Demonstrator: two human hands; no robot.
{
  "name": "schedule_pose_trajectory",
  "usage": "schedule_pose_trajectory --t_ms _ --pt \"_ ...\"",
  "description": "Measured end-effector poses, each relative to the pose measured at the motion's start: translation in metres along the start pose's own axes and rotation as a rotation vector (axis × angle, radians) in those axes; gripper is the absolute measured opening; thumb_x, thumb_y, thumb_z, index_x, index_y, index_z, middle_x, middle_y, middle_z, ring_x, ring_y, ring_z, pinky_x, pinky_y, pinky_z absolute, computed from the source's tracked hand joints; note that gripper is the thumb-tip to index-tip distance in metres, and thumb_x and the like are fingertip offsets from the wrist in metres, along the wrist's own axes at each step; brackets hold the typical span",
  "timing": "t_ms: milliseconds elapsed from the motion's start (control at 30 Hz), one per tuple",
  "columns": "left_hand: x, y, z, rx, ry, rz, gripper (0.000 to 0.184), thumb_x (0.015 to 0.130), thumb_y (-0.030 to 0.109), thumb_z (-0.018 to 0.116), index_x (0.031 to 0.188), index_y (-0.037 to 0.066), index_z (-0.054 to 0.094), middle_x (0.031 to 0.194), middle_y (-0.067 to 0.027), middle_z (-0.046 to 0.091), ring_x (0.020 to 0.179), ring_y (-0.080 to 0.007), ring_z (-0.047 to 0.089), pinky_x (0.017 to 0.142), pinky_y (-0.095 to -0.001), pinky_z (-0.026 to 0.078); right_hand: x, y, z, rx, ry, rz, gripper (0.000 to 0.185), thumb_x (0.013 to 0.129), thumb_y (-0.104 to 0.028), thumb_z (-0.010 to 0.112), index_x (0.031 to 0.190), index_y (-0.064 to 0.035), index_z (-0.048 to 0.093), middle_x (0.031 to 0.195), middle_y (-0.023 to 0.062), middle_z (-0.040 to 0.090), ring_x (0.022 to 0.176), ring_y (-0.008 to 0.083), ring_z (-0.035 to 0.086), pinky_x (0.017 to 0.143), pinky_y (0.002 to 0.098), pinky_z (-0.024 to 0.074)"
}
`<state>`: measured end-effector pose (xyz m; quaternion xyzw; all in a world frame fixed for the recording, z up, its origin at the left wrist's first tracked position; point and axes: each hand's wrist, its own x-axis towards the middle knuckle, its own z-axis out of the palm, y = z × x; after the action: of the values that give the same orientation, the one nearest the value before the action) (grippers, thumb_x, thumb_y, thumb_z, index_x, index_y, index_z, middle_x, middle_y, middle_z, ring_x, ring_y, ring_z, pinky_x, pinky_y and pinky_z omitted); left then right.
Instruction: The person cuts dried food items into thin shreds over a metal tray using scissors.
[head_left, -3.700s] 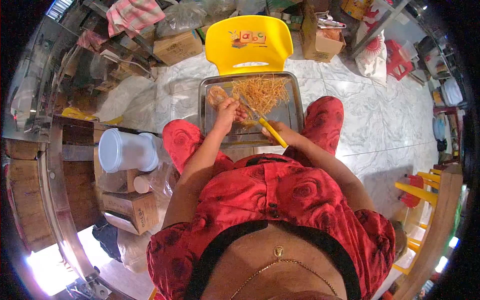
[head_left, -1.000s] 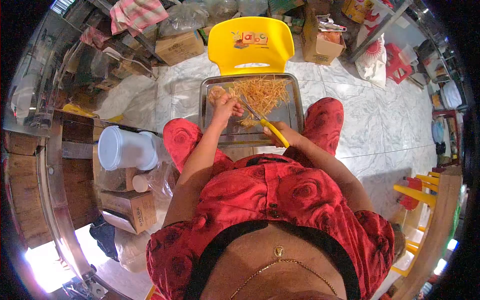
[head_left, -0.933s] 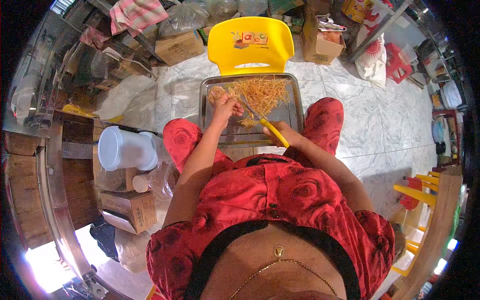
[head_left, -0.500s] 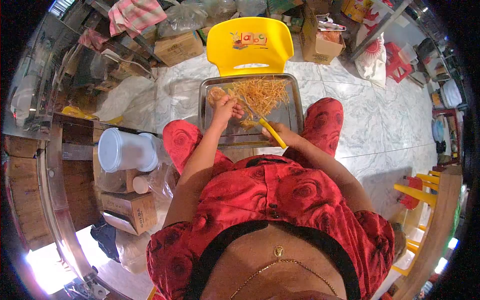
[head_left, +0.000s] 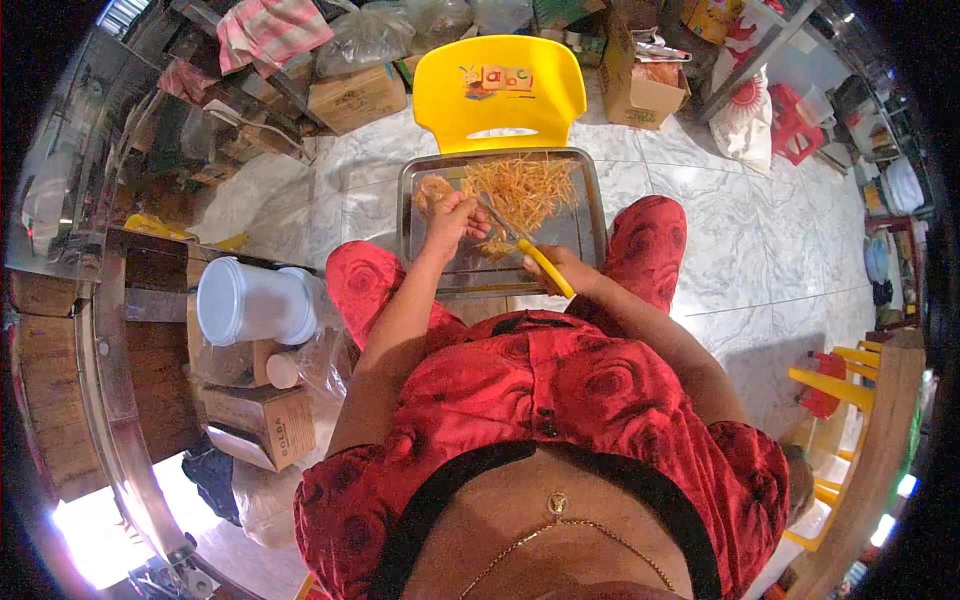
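My right hand (head_left: 558, 268) is closed on yellow-handled scissors (head_left: 545, 266), whose metal blades point up and left toward my left hand. Pinched together just left of the blade tips are the fingers of my left hand (head_left: 457, 218); what they hold is too small to make out. Both hands are over a dark metal tray (head_left: 403, 215) with a raised rim. A loose pile of thin orange-brown strips (head_left: 530, 190) covers its upper right part. At its upper left, partly behind my left hand, sits a small brownish clump (head_left: 432, 187).
Beyond the tray stands a yellow chair back (head_left: 500, 90) with printed letters. White buckets (head_left: 245, 300) and a cardboard box (head_left: 262, 425) are to my left. More boxes (head_left: 357, 97) and bags line the far side. Yellow chair legs (head_left: 835, 388) show at right.
My left hand has shifted very slightly, and the scissor blades show more plainly beside its fingers. The tray and the pile look the same.
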<state>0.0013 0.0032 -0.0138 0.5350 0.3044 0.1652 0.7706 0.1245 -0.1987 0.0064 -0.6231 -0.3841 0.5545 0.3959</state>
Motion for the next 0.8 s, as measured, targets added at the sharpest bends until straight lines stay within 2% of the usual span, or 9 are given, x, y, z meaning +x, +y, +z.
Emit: schedule_pose_trajectory --t_ms 100,167,300,400,467,500,567,700,800 --pt "-0.001 -0.001 0.001 -0.031 0.012 -0.015 0.013 0.087 0.015 0.046 0.079 0.005 0.045 0.069 -0.0091 0.055 0.056 -0.0201 0.059 0.045 -0.0281 0.050 -0.002 -0.003 -0.001 0.042 0.010 0.078 0.035 0.086 -0.039 0.051 0.086 -0.0034 0.050 0.052 -0.0004 0.044 0.041 0.0089 0.043 0.037 0.0242 0.0347" --pt "0.001 -0.003 0.000 -0.050 0.001 -0.021 0.012 0.087 0.015 0.046 0.080 0.005 0.045 0.069 -0.0089 0.055 0.057 -0.0200 0.059 0.046 -0.0285 0.050 0.003 0.005 -0.003 -0.214 0.083 -0.115 0.034 0.085 -0.037 0.053 0.080 -0.0033 0.052 0.051 -0.0002 0.044 0.040 0.0090 0.043 0.036 0.0249 0.0337" --pt "-0.003 -0.002 0.004 -0.129 0.018 -0.040 0.010 0.088 0.015 0.046 0.084 0.005 0.046 0.069 -0.0083 0.055 0.058 -0.0197 0.059 0.046 -0.0293 0.050 -0.001 -0.003 -0.003 -0.221 0.105 -0.127 0.033 0.085 -0.035 0.055 0.076 -0.0027 0.052 0.050 -0.0003 0.044 0.040 0.0092 0.043 0.036 0.0256 0.0334" --pt "-0.003 -0.003 0.004 -0.157 0.027 -0.041 0.011 0.088 0.015 0.045 0.085 0.005 0.046 0.069 -0.0086 0.055 0.057 -0.0198 0.059 0.046 -0.0292 0.050 -0.002 -0.006 -0.003 -0.158 0.107 0.004 0.033 0.084 -0.035 0.055 0.076 -0.0026 0.051 0.049 -0.0005 0.044 0.040 0.0091 0.044 0.037 0.0255 0.0331" --pt "-0.003 -0.004 0.004 -0.162 0.029 -0.034 0.011 0.089 0.016 0.044 0.086 0.005 0.046 0.069 -0.0091 0.055 0.057 -0.0200 0.059 0.046 -0.0291 0.050 0.003 0.003 -0.005 -0.240 0.135 -0.037 0.045 0.081 -0.044 0.055 0.073 0.0012 0.056 0.058 0.0119 0.052 0.055 0.0194 0.051 0.052 0.0344 0.0401" --pt "-0.003 -0.003 0.003 -0.144 0.033 -0.020 0.012 0.089 0.017 0.044 0.086 0.005 0.046 0.069 -0.0097 0.055 0.056 -0.0201 0.059 0.045 -0.0291 0.050 0.004 0.005 -0.004 -0.239 0.137 -0.038 0.045 0.081 -0.044 0.055 0.073 0.0012 0.056 0.058 0.0119 0.052 0.055 0.0194 0.051 0.052 0.0344 0.0401" --pt "-0.003 -0.002 0.003 -0.125 0.036 -0.005 0.013 0.089 0.018 0.043 0.086 0.005 0.046 0.068 -0.0103 0.055 0.055 -0.0203 0.059 0.044 -0.0291 0.050 0.006 0.008 -0.004 -0.215 0.090 -0.160 0.034 0.085 -0.037 0.054 0.078 -0.0032 0.051 0.051 -0.0008 0.044 0.040 0.0087 0.044 0.038 0.0243 0.0340" --pt "-0.005 0.000 0.005 -0.104 0.074 0.006 0.017 0.088 0.020 0.043 0.086 0.003 0.046 0.067 -0.0119 0.055 0.055 -0.0209 0.060 0.043 -0.0288 0.049 0.008 0.012 -0.005 -0.151 0.003 -0.121 0.037 0.085 -0.039 0.052 0.090 -0.0023 0.051 0.052 -0.0010 0.044 0.041 0.0089 0.045 0.038 0.0237 0.0358" --pt "-0.005 -0.003 0.004 -0.072 0.052 -0.003 0.018 0.088 0.020 0.043 0.084 0.003 0.046 0.067 -0.0123 0.055 0.055 -0.0210 0.060 0.043 -0.0285 0.050 0.006 0.008 -0.003 -0.029 -0.051 0.098 0.043 0.086 -0.042 0.049 0.103 -0.0016 0.047 0.053 -0.0011 0.045 0.040 0.0090 0.045 0.038 0.0232 0.0362"
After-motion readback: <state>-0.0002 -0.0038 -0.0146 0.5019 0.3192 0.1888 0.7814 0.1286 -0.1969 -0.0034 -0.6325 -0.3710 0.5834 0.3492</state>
